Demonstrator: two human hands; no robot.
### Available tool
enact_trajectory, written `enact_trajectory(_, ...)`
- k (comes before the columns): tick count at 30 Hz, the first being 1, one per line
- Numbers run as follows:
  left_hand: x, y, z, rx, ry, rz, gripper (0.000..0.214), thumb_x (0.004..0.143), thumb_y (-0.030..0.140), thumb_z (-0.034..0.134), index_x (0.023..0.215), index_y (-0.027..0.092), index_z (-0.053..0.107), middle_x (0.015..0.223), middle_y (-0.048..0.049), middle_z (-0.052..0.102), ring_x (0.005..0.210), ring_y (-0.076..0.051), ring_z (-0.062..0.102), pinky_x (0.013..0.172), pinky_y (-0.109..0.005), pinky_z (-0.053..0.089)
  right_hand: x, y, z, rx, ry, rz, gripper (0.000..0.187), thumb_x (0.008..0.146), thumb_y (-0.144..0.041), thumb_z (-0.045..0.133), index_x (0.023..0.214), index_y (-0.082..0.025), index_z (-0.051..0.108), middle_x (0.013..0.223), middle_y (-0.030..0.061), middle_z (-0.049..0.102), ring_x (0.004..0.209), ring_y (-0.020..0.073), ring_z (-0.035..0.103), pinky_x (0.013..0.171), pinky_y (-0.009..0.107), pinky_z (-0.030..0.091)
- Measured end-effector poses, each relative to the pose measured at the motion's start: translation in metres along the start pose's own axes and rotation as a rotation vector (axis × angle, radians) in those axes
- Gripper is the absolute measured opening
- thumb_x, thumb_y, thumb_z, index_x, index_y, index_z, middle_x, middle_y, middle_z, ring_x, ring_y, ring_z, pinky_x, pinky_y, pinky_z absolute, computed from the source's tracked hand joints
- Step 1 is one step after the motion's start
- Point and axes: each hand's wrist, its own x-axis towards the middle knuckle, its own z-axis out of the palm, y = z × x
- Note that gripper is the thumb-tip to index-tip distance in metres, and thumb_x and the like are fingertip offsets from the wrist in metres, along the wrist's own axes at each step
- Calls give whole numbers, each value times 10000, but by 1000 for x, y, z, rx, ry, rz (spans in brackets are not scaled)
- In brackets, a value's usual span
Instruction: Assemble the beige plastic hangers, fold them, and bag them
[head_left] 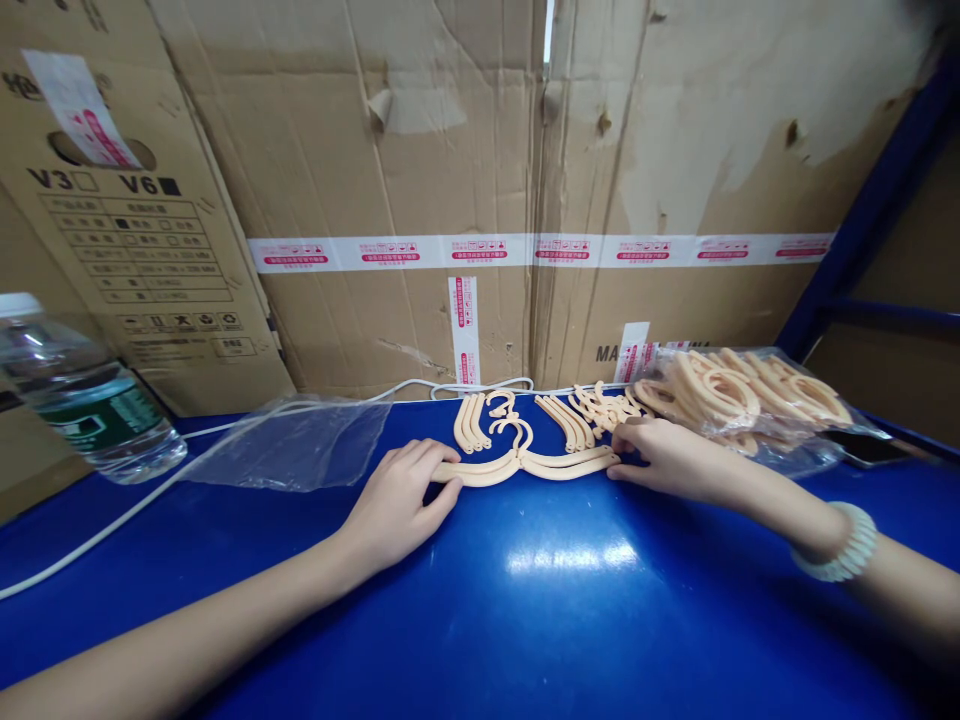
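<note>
Stacked hangers lie far on the table. The left hand curls its fingers over their left tip; the right hand pinches the right tip. Even pressure from both ends should keep them flush.

Far left, cardboard box: bold "V3" with an empty tick-square and "V6" with a filled one. Below them is a printed table and a row of handling symbols, both too small to read. Far right carton: black letters "MA" low on its face, the rest covered. White tape band across both cartons and vertical tape strip: repeated red print, illegible. Water bottle, left: green label, unreadable.
</note>
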Motion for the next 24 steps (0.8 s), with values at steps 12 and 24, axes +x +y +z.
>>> enact_trajectory(12,1,-9,3,-133,77,-8,246,953,190,352,1013,172,589,1007,-91,661,980,-243,612,873,-429,482,-2,-1,-5,-6,-27,-11,158,806,-227,612,908,-141,698,908,117,733,832,258,692,724,323,511)
enact_trajectory(24,16,-30,-6,-108,3,40,374,889,114,358,1141,193,622,1218,-99,666,1186,-245,594,1031,-469,459,-2,0,-10,65,128,-13,116,789,-152,578,699,-176,647,651,57,679,583,196,615,554,280,415)
